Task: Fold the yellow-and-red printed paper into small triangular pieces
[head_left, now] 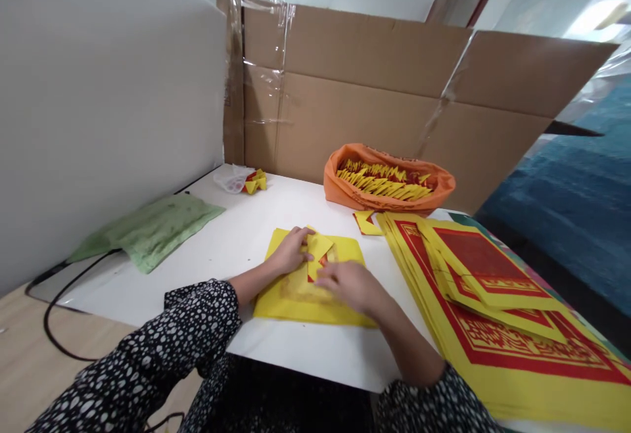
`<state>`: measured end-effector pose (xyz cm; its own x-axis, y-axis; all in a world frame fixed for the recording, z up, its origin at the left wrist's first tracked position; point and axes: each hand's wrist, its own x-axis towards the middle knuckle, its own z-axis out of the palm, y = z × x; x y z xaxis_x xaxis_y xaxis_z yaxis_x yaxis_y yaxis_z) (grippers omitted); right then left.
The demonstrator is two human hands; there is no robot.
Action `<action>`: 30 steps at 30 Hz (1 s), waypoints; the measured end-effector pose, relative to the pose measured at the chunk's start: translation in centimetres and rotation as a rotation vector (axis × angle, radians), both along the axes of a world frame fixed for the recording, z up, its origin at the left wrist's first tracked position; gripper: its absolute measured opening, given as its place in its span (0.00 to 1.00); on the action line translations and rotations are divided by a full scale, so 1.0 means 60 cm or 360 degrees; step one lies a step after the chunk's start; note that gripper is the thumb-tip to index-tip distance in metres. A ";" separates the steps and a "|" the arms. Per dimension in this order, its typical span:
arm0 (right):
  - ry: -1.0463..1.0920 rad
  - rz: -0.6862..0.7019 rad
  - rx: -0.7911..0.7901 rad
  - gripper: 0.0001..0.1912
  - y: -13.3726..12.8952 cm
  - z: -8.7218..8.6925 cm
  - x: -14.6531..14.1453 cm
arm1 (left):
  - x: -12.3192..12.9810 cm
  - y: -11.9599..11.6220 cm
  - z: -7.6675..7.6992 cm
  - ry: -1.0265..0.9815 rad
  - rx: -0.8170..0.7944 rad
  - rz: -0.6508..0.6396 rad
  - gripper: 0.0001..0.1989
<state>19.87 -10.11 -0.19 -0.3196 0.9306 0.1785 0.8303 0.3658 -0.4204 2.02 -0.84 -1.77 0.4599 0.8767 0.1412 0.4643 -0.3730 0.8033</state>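
Note:
A small folded yellow paper (318, 247) with red showing at its edges lies over a larger yellow sheet (315, 311) on the white table. My left hand (290, 250) pinches the folded paper's upper left side. At its lower right, my right hand (351, 282) is slightly blurred, with its fingertips pressed together at the paper's red-edged corner. Another folded yellow piece (367, 223) rests farther back, just in front of an orange bag (389, 202) filled with rows of folded yellow and red pieces.
Large yellow sheets with red prints (493, 354) are stacked on the right. A green cloth (152, 226) lies at the left, beside a black cable (49, 318). Behind it sits a clear plastic bag (231, 179) with yellow and red pieces. Cardboard (355, 91) stands along the back.

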 end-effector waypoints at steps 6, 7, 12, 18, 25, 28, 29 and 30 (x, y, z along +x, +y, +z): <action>0.0523 -0.0435 -0.0042 0.29 0.109 0.001 -0.016 | -0.008 -0.007 -0.008 -0.0115 0.0074 -0.0020 0.25; 0.0601 -0.0445 -0.0056 0.31 0.120 -0.010 -0.020 | -0.010 -0.009 -0.010 -0.0109 0.0104 -0.0025 0.26; 0.0803 -0.0502 -0.0123 0.34 0.148 -0.043 -0.020 | -0.015 -0.008 -0.017 -0.0118 0.0133 -0.0046 0.40; 0.1032 -0.0549 -0.0352 0.31 0.152 -0.040 -0.006 | -0.018 -0.009 -0.020 -0.0217 0.0112 -0.0068 0.45; 0.1335 -0.0317 -0.0319 0.24 0.113 0.041 -0.011 | -0.015 -0.016 0.015 -0.0342 -0.0063 0.0038 0.41; 0.1272 0.0005 -0.0010 0.09 0.060 0.092 -0.012 | -0.021 -0.028 0.051 -0.0288 0.0117 -0.0142 0.17; 0.1151 0.0035 0.0157 0.06 0.039 0.101 -0.011 | -0.025 -0.033 0.059 -0.0261 0.0276 -0.0191 0.15; 0.1033 0.0066 0.0303 0.06 0.019 0.103 -0.008 | -0.030 -0.038 0.063 -0.0232 0.0447 -0.0246 0.14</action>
<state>19.37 -8.99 5.98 -0.1274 0.8532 0.5057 0.4149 0.5090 -0.7542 0.23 -3.12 2.03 0.5415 0.7158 0.4409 0.2729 -0.6457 0.7131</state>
